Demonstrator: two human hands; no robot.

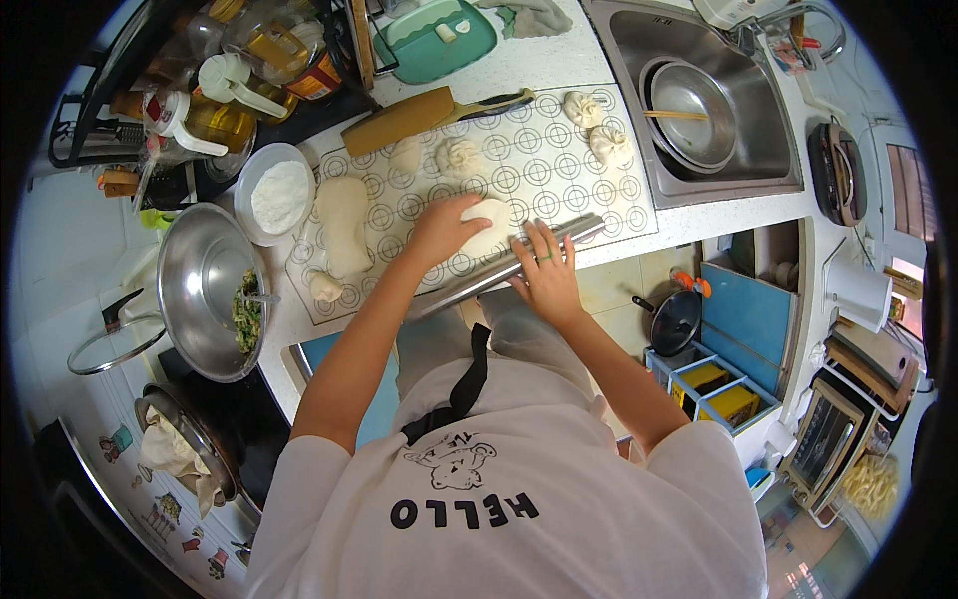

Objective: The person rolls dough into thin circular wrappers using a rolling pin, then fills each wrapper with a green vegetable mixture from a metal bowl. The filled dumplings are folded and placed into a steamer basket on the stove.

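My left hand [447, 230] has its thumb and fingers on the edge of a flat round dough wrapper [492, 227]. My right hand [546, 263] lies over a steel rolling pin [479, 281], which slants along the near edge of a circle-printed mat [524, 166]. To the left on the mat are a long dough piece [344, 224] and a small dough lump [325, 287]. Beyond the wrapper sit a pleated bun [459, 157] and a pale dough piece [406, 156]. Two more pleated buns, one farther [584, 110] and one nearer [611, 145], sit far right.
A broad-bladed kitchen knife [404, 120] lies across the mat's back edge. Left stand a bowl of flour [278, 196] and a steel bowl [202, 292] with green filling [247, 314]. The sink [763, 161] holds nested metal bowls [692, 120] with chopsticks [675, 114].
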